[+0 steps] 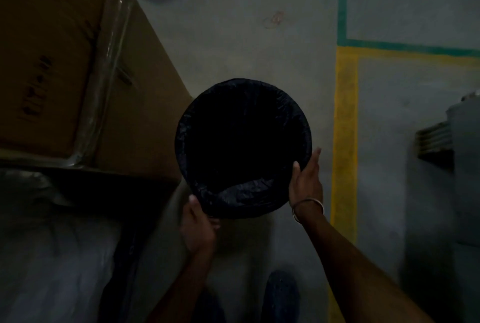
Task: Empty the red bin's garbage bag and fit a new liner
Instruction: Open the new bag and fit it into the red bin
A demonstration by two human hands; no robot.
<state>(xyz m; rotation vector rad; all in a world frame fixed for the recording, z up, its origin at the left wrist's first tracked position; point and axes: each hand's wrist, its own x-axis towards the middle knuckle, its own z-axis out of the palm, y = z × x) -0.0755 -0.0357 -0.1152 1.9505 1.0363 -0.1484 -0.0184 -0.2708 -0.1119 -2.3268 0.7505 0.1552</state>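
Looking straight down into the bin (308, 127), all you really see is the black liner (244, 192). It's crinkly plastic folded out over the whole round rim, and the inside is too dark to make anything out. The liner covers the rim and it's dim, so I can't tell the bin's colour.

It sits on the concrete floor (246, 36) between both hands. The left hand (198, 229) grips the near rim, thumb on top and fingers curled underneath. The right hand (305, 179) clasps the rim too, thumb hooked over the edge and fingers laid along the outside wall, with a metal bangle (307, 209) on that wrist.

Left of the left hand it's tight: a big cardboard box (145, 114) comes right up to the bin's edge, with more cartons (52, 62) stacked beyond it. Right of the right hand there's bare floor, then a yellow floor line (345, 140) and a grey cabinet (465, 166) further out. Beyond the fingertips the floor runs open up to a green line (342, 0). A shoe (281, 294) shows below the wrists.
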